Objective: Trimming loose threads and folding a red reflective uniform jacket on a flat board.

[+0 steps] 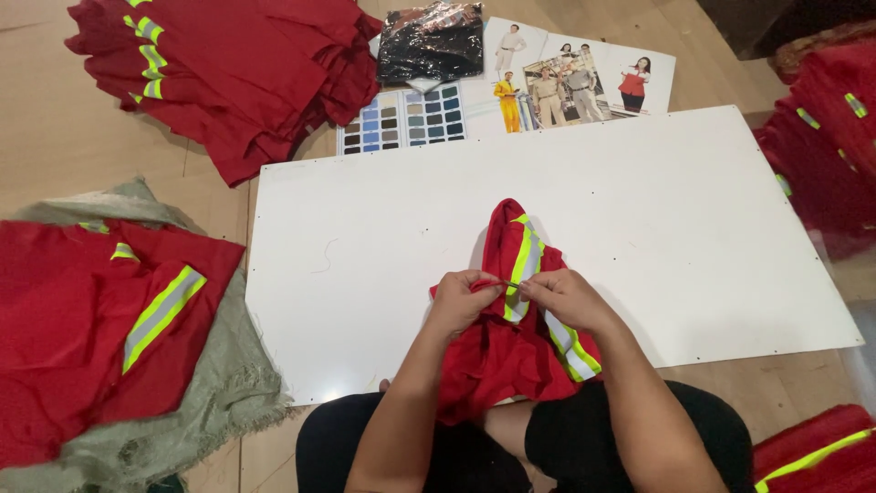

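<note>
Single head cam, looking steeply down and forward from above the seated person's lap, close on both hands: left hand (461,301), right hand (564,297). Frame centres on the white board (639,210) on the floor, with red cloth piles (237,64) at the left, top and right edges. No second view, so no overlap.
</note>
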